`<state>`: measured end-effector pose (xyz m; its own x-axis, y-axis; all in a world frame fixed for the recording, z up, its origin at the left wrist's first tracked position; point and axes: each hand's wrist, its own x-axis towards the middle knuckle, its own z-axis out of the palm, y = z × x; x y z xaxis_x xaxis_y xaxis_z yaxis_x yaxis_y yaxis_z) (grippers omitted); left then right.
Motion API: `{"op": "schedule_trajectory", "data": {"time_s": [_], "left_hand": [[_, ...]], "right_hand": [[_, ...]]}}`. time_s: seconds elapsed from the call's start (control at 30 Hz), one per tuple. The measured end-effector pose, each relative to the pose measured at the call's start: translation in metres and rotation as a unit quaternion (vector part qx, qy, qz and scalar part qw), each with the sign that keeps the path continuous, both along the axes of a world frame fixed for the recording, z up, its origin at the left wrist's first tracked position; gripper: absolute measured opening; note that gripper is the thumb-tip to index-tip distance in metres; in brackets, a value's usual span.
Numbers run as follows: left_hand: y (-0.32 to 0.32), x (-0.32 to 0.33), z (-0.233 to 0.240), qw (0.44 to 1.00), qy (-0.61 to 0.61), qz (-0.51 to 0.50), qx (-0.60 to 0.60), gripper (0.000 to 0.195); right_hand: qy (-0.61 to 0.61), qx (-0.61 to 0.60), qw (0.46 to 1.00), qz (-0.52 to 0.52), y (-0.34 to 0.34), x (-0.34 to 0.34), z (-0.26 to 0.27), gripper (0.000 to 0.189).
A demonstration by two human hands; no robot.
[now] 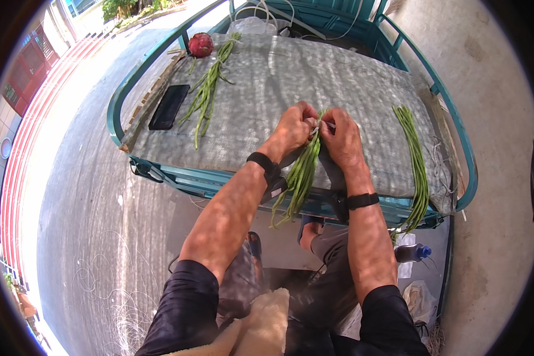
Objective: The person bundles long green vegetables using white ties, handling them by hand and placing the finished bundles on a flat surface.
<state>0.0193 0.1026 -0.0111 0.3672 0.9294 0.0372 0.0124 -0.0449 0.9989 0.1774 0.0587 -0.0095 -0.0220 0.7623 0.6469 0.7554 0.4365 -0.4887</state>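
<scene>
A bundle of green long beans [303, 171] lies in front of me, its lower ends hanging past the near edge of a grey woven sheet [258, 93]. My left hand [293, 127] and my right hand [341, 137] meet at the bundle's top. Between their fingertips shows a white string [314, 131] around the beans, pinched from both sides. Whether it is knotted is hidden by the fingers. Apart on the right lies another group of long beans [413, 164], also overhanging the edge. A tied long-bean bunch [211, 84] rests at the far left.
Teal metal rails [456, 133] edge the cart bed. A black smartphone [169, 107] and a dragon fruit [200, 45] sit on the left side. Loose white strings [437, 158] lie at right. Below are a blue-capped bottle [412, 252] and a plastic bag [418, 302].
</scene>
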Motion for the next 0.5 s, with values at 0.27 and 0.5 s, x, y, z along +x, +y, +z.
{"op": "schedule_trajectory", "data": {"time_s": [0.27, 0.5], "left_hand": [[0.0032, -0.0043, -0.0006, 0.999, -0.004, -0.040, -0.015, 0.015], [-0.0037, -0.0032, 0.0071, 0.999, -0.013, -0.014, -0.030, 0.014]], "right_hand": [[0.018, -0.013, 1.000, 0.005, -0.0003, -0.0020, -0.0009, 0.016], [0.039, -0.022, 0.999, 0.001, -0.0025, -0.0025, 0.0001, 0.014]]}}
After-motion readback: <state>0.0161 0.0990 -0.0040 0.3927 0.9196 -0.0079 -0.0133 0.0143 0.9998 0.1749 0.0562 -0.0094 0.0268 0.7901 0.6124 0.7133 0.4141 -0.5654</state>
